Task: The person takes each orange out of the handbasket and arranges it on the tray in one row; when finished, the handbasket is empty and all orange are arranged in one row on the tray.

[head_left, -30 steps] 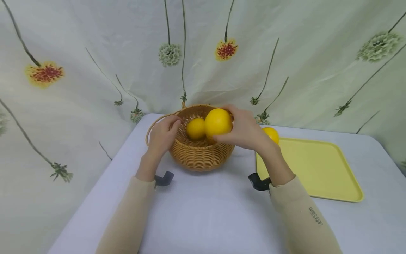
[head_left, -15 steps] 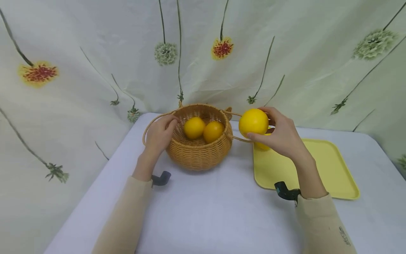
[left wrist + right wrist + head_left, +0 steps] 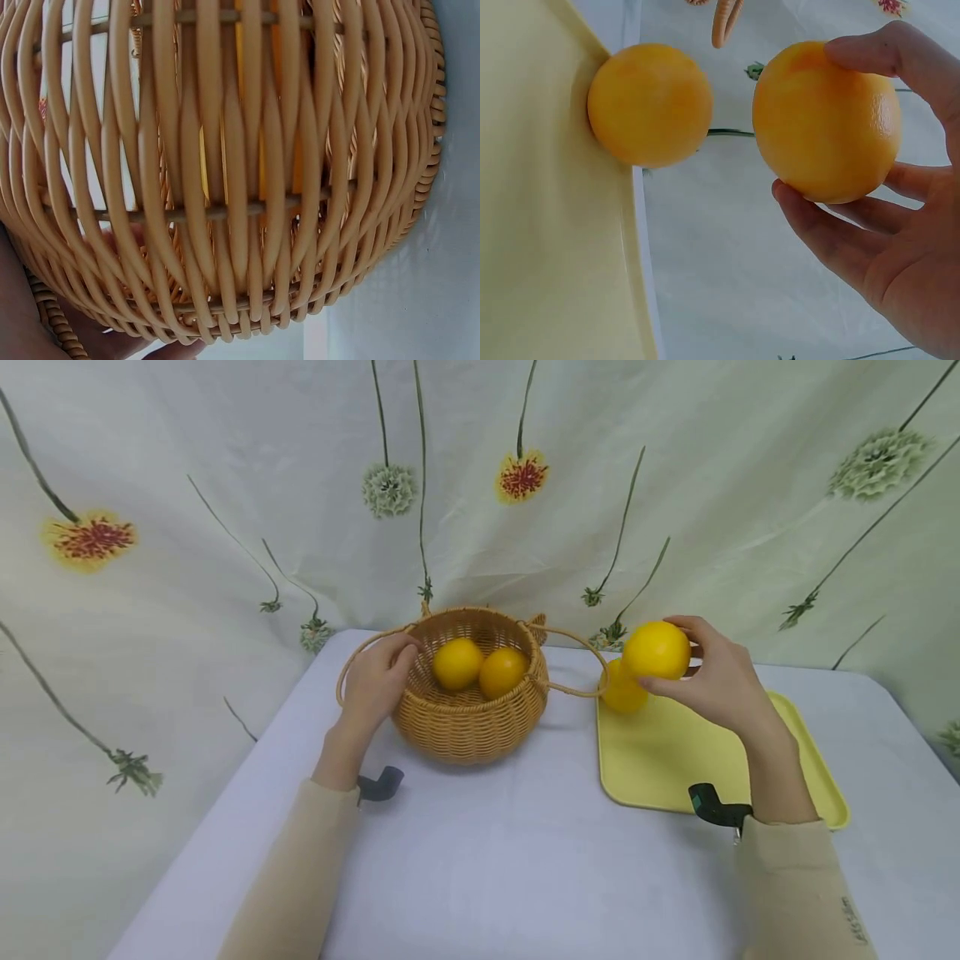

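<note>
My right hand [image 3: 720,685] holds a round yellow-orange fruit, an orange by its look [image 3: 656,650], between thumb and fingers, raised over the back of the yellow tray [image 3: 667,768]. A second orange [image 3: 649,105] lies in the tray by its back left edge, a gap away from the held one in the right wrist view. To the left stands a wicker basket [image 3: 468,735] with two oranges [image 3: 458,664] inside. My left hand [image 3: 378,681] grips the basket's left rim near a looped handle. Through the weave [image 3: 232,165], the left wrist view shows yellow patches.
The basket's right handle [image 3: 573,693] sticks out toward the tray, its end close by the orange there. A white cloth [image 3: 510,860] covers the table. Behind hangs a flower-printed curtain [image 3: 465,543]. Each wrist carries a black camera mount [image 3: 720,806].
My right hand has carried its orange rightward from over the basket to over the tray, uncovering the second basket orange and the right handle. My left hand stays at the rim.
</note>
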The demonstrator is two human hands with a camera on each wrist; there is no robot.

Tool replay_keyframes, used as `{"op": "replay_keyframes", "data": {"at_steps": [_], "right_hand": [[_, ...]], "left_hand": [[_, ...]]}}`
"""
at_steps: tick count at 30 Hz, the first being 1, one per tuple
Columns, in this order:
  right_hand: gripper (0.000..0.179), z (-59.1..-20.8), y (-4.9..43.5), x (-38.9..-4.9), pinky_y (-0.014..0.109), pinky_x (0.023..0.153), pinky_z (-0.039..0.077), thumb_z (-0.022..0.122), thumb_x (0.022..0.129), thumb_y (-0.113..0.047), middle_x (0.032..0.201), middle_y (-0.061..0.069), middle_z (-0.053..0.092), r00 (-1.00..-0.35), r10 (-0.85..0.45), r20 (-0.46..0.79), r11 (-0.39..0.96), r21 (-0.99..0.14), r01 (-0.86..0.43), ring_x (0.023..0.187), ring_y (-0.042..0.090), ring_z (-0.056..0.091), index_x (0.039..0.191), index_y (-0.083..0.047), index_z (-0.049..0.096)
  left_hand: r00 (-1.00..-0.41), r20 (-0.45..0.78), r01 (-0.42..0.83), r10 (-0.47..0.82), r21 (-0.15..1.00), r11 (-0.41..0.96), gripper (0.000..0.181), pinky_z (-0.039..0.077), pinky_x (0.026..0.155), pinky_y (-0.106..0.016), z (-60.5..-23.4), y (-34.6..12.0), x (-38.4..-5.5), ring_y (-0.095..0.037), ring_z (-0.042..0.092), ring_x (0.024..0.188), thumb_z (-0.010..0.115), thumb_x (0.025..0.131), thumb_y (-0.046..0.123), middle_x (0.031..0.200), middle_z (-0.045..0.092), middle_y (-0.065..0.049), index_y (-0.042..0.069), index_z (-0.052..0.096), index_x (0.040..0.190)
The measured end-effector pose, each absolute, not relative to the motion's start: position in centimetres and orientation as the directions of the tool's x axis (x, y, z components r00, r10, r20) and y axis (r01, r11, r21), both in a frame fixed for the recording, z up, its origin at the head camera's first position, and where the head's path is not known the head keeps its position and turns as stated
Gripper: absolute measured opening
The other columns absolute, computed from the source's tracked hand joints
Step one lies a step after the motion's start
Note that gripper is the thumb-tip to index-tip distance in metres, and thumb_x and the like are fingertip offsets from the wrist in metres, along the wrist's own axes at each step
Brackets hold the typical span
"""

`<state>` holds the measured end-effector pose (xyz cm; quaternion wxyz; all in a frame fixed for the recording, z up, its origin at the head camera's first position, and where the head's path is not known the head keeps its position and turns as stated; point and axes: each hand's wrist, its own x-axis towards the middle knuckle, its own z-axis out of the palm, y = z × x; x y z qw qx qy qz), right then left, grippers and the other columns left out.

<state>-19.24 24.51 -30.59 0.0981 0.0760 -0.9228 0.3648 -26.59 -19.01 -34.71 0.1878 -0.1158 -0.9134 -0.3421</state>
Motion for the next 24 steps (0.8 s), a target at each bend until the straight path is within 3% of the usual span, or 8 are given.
{"op": "replay_keyframes", "data": {"at_steps": [6, 12, 16, 20, 24], "right_hand": [[0.082, -31.9, 26.9, -19.5, 0.057, 0.089, 0.054, 0.085, 0.087, -0.029, 0.153, 0.023, 0.051, -0.975, -0.008, 0.22, 0.771, -0.62, -0.146, 0.123, 0.048, 0.057, 0.154, -0.007, 0.044], [0.084, -34.1, 28.2, -20.5, 0.053, 0.085, 0.05, 0.084, 0.087, -0.028, 0.147, 0.03, 0.052, -0.987, 0.021, 0.16, 0.784, -0.615, -0.083, 0.117, 0.047, 0.054, 0.155, -0.002, 0.042], [0.084, -35.9, 28.9, -21.1, 0.058, 0.091, 0.049, 0.083, 0.087, -0.023, 0.142, 0.034, 0.053, -0.995, 0.002, 0.103, 0.787, -0.613, -0.062, 0.115, 0.049, 0.054, 0.156, 0.0, 0.039], [0.089, -37.0, 29.2, -21.7, 0.067, 0.102, 0.044, 0.081, 0.088, -0.016, 0.15, 0.035, 0.047, -0.997, -0.043, 0.057, 0.78, -0.622, -0.069, 0.123, 0.052, 0.051, 0.16, 0.0, 0.032], [0.094, -37.5, 28.9, -22.0, 0.07, 0.111, 0.037, 0.081, 0.089, -0.018, 0.158, 0.034, 0.04, -0.997, -0.06, 0.039, 0.769, -0.636, -0.071, 0.133, 0.053, 0.046, 0.164, -0.003, 0.026]], "left_hand": [[-0.905, 0.418, 0.336, 0.084, 0.578, 0.744, 0.038, 0.05, 0.092, -0.051, -34.7, -18.9, -26.5, -0.032, 0.064, 0.099, 0.046, 0.109, 0.029, 0.119, 0.075, -0.012, 0.007, 0.075, 0.116], [-0.899, 0.429, 0.343, 0.083, 0.575, 0.743, 0.038, 0.048, 0.088, -0.048, -34.8, -19.0, -26.5, -0.031, 0.061, 0.095, 0.044, 0.108, 0.027, 0.119, 0.075, -0.012, 0.007, 0.076, 0.115], [-0.897, 0.434, 0.345, 0.081, 0.575, 0.741, 0.037, 0.048, 0.087, -0.048, -34.8, -18.9, -26.7, -0.03, 0.061, 0.094, 0.045, 0.108, 0.028, 0.118, 0.075, -0.011, 0.008, 0.076, 0.115], [-0.895, 0.438, 0.351, 0.082, 0.58, 0.735, 0.037, 0.049, 0.091, -0.049, -34.8, -18.8, -26.8, -0.031, 0.062, 0.097, 0.045, 0.108, 0.028, 0.119, 0.075, -0.011, 0.008, 0.076, 0.114], [-0.895, 0.44, 0.35, 0.077, 0.583, 0.734, 0.038, 0.049, 0.093, -0.05, -34.8, -18.8, -26.8, -0.03, 0.063, 0.1, 0.044, 0.108, 0.028, 0.12, 0.075, -0.011, 0.008, 0.076, 0.114]]}}
